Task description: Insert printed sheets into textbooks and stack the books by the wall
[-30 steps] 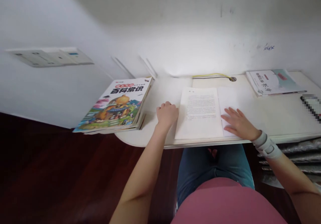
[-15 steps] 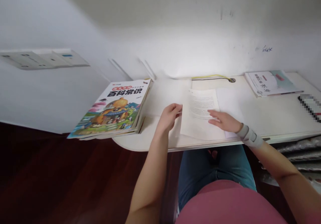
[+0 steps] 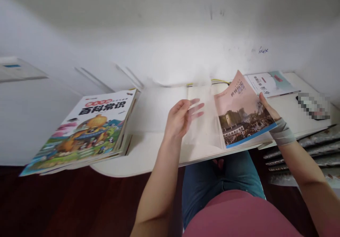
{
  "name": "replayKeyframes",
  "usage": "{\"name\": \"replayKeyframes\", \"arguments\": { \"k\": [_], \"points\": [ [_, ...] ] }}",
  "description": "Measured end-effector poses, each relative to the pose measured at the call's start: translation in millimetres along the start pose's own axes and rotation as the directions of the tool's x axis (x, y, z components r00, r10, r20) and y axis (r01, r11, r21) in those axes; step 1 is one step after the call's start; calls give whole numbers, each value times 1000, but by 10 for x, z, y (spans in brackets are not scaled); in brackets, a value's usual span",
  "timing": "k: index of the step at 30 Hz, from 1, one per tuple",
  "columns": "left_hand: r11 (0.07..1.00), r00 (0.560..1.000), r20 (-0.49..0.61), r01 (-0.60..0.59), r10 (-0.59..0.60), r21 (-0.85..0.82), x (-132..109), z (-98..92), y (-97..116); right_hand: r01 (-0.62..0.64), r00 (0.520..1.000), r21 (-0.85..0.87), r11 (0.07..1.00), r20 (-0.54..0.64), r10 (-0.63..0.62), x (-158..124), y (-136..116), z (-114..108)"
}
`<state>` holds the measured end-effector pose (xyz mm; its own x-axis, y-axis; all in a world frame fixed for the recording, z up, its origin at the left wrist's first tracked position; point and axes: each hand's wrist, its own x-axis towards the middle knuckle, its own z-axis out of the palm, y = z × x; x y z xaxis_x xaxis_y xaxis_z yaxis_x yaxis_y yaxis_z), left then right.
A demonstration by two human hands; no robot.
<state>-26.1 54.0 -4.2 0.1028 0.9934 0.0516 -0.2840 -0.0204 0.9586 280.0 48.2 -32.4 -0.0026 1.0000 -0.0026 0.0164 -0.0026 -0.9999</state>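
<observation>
A thin book lies open on the white desk point(image 3: 148, 148) in front of me. Its pink cover point(image 3: 243, 113) with a dark photo of buildings stands tilted up on the right. My right hand point(image 3: 268, 107) is behind that cover's right edge and grips it, only the fingertips showing. My left hand point(image 3: 183, 118) hovers over the book's pale, motion-blurred pages point(image 3: 202, 123), fingers spread apart and holding nothing.
A stack of colourful picture books point(image 3: 92, 127) overhangs the desk's left end. Another thin booklet point(image 3: 268, 83) lies at the back right, beside a blurred dark object point(image 3: 313, 104). A yellow cable point(image 3: 220, 82) runs along the wall. My lap is under the desk edge.
The right hand left the flat page and lifted the cover up from the right side. The left hand let go of the page edge and opened. The view swung right.
</observation>
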Motion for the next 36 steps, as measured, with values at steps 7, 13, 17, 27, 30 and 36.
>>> {"name": "replayKeyframes", "arguments": {
  "k": [7,13,17,27,30,36],
  "points": [
    [782,964,-259,211,-66,587,-76,-1220,-189,-217,976,129,968,15,217,-50,524,-463],
    [217,919,-153,76,363,973,-116,-1139,-365,-179,982,-65,982,-77,174,-2,657,-577],
    [133,936,325,-342,135,930,-59,-372,-674,-126,987,-380,916,-143,77,101,750,-512],
    [-103,925,378,-380,-37,919,-1,10,-1205,-46,982,-663,747,-166,-87,215,892,-557],
    [-92,928,372,-373,-33,923,-17,15,-1206,-57,974,-722,689,-193,-122,190,883,-601],
    [34,936,347,-349,63,936,-32,30,-1170,55,984,-685,726,-87,-157,108,864,-504]
  ]
}}
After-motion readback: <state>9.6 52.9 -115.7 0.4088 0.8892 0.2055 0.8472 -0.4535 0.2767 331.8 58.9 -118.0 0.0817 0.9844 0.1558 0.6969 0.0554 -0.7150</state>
